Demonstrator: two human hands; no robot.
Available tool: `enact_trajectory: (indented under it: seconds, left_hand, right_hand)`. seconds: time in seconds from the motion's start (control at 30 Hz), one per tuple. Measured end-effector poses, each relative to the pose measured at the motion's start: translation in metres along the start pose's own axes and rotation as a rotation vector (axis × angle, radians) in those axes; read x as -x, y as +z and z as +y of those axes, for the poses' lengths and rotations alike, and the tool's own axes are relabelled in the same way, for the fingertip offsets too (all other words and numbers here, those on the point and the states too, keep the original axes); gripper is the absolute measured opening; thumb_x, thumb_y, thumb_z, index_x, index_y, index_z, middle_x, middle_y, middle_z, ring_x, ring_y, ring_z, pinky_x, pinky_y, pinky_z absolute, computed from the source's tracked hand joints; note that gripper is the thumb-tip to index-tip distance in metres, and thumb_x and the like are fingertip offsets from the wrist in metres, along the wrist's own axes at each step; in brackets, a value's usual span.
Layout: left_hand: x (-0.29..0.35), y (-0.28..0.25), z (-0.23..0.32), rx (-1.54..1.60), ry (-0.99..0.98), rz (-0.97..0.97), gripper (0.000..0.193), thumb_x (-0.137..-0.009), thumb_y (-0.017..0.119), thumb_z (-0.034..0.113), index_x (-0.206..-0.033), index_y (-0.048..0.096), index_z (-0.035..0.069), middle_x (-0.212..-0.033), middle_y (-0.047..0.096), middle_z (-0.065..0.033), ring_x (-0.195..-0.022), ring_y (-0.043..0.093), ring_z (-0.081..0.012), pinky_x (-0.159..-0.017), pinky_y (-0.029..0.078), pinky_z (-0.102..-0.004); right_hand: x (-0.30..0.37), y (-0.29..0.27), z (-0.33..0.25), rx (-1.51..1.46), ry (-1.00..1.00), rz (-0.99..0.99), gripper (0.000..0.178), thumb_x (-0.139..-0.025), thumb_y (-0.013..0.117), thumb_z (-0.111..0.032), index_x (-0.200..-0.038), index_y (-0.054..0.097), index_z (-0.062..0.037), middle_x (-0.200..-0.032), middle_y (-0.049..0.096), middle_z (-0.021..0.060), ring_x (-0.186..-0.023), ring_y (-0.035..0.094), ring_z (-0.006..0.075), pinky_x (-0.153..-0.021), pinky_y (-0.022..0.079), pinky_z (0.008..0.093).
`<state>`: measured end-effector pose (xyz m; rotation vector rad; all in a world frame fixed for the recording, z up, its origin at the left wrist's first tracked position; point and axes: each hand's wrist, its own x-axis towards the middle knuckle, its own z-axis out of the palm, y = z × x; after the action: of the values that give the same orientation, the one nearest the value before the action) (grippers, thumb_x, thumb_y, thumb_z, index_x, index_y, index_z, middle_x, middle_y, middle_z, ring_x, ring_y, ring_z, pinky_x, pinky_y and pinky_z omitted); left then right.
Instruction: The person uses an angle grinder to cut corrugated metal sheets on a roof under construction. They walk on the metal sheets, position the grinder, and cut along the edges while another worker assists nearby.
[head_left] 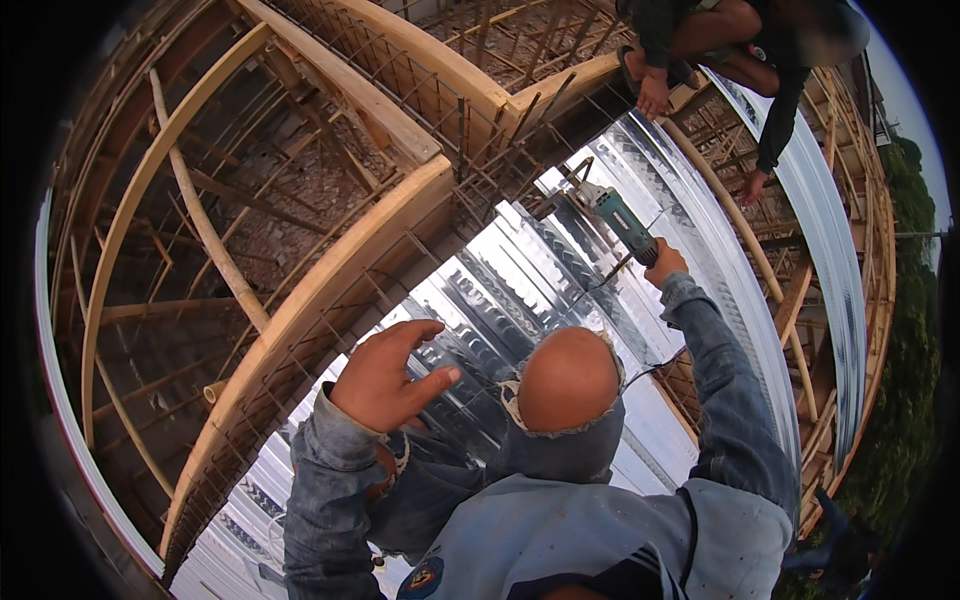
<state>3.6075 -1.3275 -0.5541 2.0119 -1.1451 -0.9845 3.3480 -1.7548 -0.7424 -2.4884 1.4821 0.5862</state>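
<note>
My right hand (666, 263) is closed around the rear of a teal corded power drill (628, 222). The drill's front end points toward the rebar and timber beam edge at the far side, just over the shiny ribbed metal decking (500, 275). What its tip touches is too small to make out. Raised near my bent knee, my left hand (388, 378) holds nothing, its thumb and fingers apart. My bare knee (568, 380) pokes through torn denim between the two hands.
Timber formwork (300, 340) with rebar (385, 275) borders the decking on the left. Beyond it lie deep openings crossed by poles. A black cord (650, 368) runs by my knee. At upper right a co-worker crouches, one hand (655, 95) hanging near a loose metal sheet (825, 240).
</note>
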Motion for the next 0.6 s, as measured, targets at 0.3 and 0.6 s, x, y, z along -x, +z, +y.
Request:
enact_trajectory:
  seconds: [0.3,0.6]
  left_hand:
    - [0.008,-0.001,0.002,0.018,0.017,0.01,0.049,-0.079,0.067,0.029,-0.113,0.054,-0.004,-0.106,0.06,-0.022,-0.101,0.059,-0.034,-0.088,0.046,-0.0393]
    - [0.006,0.0,0.003,0.082,0.017,-0.035,0.046,-0.08,0.065,0.026,-0.112,0.054,-0.004,-0.107,0.059,-0.022,-0.101,0.058,-0.0351,-0.088,0.045,-0.0397]
  right_hand:
    - [0.0,0.004,0.001,-0.051,-0.007,0.017,0.066,-0.062,0.07,-0.017,-0.122,0.044,-0.0126,-0.102,0.063,0.0192,-0.094,0.063,0.0347,-0.082,0.051,0.0413]
    - [0.036,0.006,0.018,-0.46,-0.24,0.191,0.075,-0.053,0.078,-0.024,-0.121,0.048,-0.008,-0.1,0.065,0.018,-0.091,0.064,0.0315,-0.082,0.052,0.0372]
